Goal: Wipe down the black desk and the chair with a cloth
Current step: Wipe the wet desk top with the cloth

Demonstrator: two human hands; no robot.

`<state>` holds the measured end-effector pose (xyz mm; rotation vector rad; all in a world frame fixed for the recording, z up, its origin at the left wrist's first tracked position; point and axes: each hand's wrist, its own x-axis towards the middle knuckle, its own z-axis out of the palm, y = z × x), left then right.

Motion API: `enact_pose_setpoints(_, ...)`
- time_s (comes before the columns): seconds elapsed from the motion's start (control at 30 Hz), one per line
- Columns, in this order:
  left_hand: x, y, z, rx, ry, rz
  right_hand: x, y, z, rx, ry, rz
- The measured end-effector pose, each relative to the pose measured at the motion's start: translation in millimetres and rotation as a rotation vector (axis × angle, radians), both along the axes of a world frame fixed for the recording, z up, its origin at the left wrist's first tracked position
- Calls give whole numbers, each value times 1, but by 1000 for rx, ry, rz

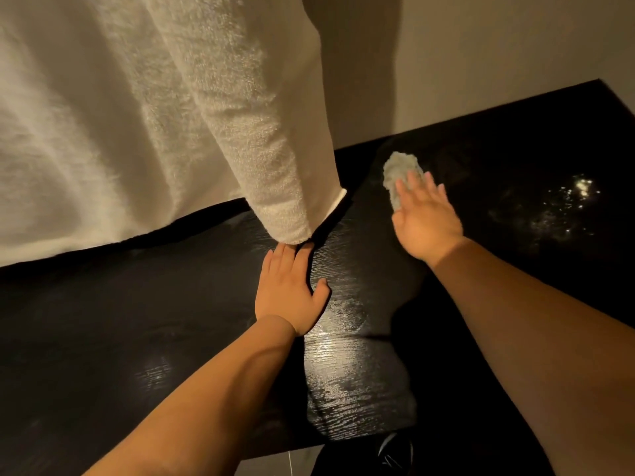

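We see only the far part of the cloth [400, 168]; its near end lies under the fingers of the right hand [426, 218]. The fingertips of the left hand [288, 297] meet the hem of the cream fabric [220, 132], and we cannot tell whether they slip beneath it. That fabric hides the far left edge of the desk [137, 304], which runs out of view left and right. Below its near edge, a dark shape [395, 451] is too dim to name.

cloth [398, 173] on desk [171, 321], under right hand [426, 221] | left hand [288, 293] on desk, left of it

Right hand [424, 218] pressing cloth [398, 173] on black desk [343, 389], left hand [288, 290] apparently flat
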<state>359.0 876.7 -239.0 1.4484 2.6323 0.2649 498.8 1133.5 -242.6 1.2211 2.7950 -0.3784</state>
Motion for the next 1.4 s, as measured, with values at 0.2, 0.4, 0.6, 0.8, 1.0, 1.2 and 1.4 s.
enact_pose_setpoints(0.2,6,2,3,3,-14,9,21,-80,6,-7,70,378)
enact_pose_setpoints(0.4,22,36,3,29,-85,-54,38,-17,1,-3,21,321)
enact_pose_setpoints(0.6,35,92,-8,-36,-67,-58,17,2,1,-19,32,74)
enact_pose_setpoints(0.8,37,94,-7,-48,-48,-31,17,12,-6,-24,19,444)
enact_pose_setpoints(1.0,35,97,-2,-104,-93,-22,-30,52,2,1,61,69)
enact_pose_setpoints(1.2,35,98,0,-96,-99,-18,-34,32,9,-127,23,435)
enact_pose_setpoints(1.4,36,100,2,-86,-106,-3,-59,94,3,-46,7,210)
